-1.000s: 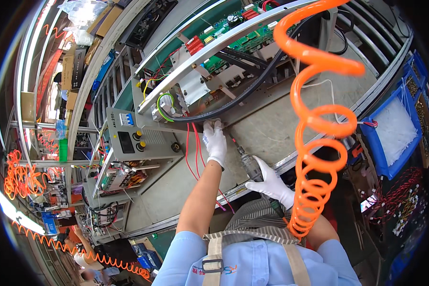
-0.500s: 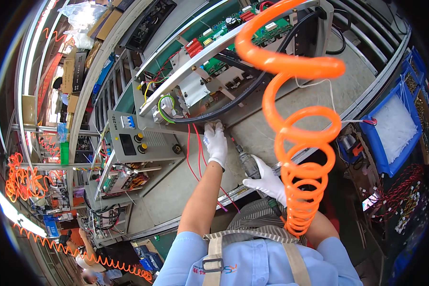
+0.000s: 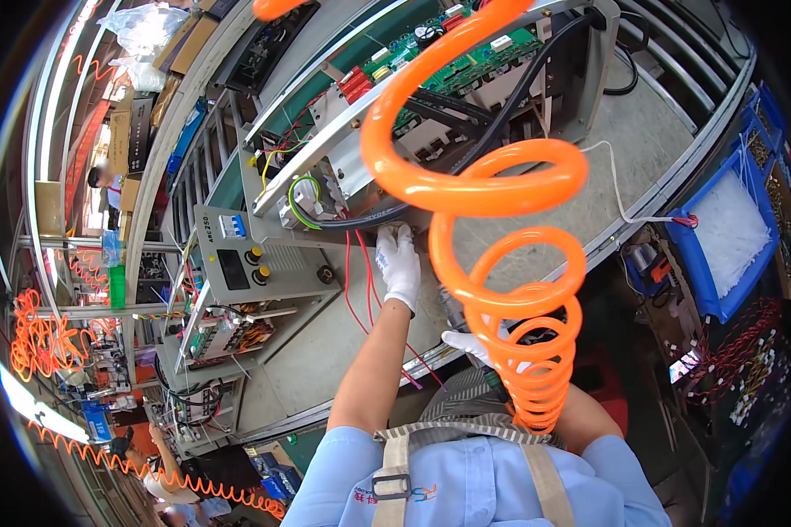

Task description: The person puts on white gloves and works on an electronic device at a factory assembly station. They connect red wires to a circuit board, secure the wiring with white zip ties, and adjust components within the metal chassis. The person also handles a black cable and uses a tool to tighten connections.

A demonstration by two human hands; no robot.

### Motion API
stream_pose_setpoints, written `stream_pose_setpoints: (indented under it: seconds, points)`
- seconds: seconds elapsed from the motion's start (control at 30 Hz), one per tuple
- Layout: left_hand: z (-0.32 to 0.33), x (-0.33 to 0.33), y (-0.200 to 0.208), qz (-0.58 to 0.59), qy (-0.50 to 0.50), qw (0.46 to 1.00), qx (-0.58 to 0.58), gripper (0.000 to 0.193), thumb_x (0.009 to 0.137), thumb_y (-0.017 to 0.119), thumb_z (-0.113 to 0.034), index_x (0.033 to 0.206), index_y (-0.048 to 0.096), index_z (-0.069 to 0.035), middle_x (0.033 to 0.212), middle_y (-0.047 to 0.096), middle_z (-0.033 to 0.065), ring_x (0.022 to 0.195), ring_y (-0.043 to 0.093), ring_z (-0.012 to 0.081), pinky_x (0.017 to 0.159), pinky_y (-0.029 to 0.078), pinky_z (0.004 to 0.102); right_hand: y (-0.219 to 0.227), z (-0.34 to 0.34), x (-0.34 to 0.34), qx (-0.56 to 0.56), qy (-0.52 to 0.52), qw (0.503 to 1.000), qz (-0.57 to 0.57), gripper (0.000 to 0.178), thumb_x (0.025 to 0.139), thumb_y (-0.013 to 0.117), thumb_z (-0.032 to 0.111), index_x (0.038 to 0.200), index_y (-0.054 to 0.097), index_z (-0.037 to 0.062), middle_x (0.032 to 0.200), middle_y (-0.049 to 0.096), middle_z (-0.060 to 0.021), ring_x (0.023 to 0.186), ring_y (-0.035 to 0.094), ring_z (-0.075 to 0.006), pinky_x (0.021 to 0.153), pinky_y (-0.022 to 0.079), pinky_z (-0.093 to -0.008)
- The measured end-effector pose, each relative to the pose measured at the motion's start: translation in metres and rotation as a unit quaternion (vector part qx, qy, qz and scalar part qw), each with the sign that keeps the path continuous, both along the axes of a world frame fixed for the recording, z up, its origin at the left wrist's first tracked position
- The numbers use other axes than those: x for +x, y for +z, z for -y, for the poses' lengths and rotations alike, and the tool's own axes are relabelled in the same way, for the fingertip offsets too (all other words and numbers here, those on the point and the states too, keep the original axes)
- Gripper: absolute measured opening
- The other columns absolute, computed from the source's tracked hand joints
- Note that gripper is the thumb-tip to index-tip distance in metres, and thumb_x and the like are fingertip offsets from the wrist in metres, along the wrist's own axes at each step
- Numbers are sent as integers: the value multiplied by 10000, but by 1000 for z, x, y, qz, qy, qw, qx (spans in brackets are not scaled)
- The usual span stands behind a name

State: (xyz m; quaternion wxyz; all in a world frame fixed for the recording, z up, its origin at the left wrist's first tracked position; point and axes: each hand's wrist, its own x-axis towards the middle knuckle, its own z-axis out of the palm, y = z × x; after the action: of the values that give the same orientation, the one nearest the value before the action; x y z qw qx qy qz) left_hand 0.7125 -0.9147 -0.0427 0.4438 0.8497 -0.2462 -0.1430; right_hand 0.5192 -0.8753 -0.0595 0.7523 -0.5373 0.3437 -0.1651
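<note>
My left hand (image 3: 399,268), in a white glove, reaches to the lower front edge of an open machine chassis (image 3: 277,195), just under a thick black cable (image 3: 360,220). Its fingers are bent in at that edge; whatever they pinch is too small to make out. Red wires (image 3: 349,285) hang beside it. My right hand (image 3: 468,342), also gloved, is closed around a power screwdriver (image 3: 453,309) low over the bench's front edge. An orange coiled air hose (image 3: 518,303) covers much of this hand and the tool, including its tip.
Green circuit boards (image 3: 475,66) fill the chassis. To its left stands a grey unit with a control panel (image 3: 235,255). Blue bins (image 3: 736,246) holding white ties and small parts are at the right. A white cord (image 3: 624,206) crosses the bench (image 3: 299,378). People are in the left background.
The orange coil has swung left, now covering more of the screwdriver and my right hand. That hand has drawn slightly back toward me with the tool. My left hand stays at the chassis edge.
</note>
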Motion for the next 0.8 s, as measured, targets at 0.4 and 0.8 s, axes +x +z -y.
stream_pose_setpoints:
  seconds: [0.4,0.8]
  points:
    - [-9,43,-67,51,-67,996,-40,98,944,542,-101,972,560,-9,854,618,98,770,574,226,726,458,347,23,10,4,69,-2,997,27,967,731,767,312,1483,266,-32,1411,442,-268,1319,433,-320,1115,302,-362]
    - [-26,14,-10,-134,-57,986,-81,355,967,441,-38,1317,462,15,1249,568,154,1171,546,226,965,452,346,-9,-8,-10,-53,23,998,-9,907,769,747,214,1496,246,5,1164,535,-160,1019,530,-216,885,409,-319]
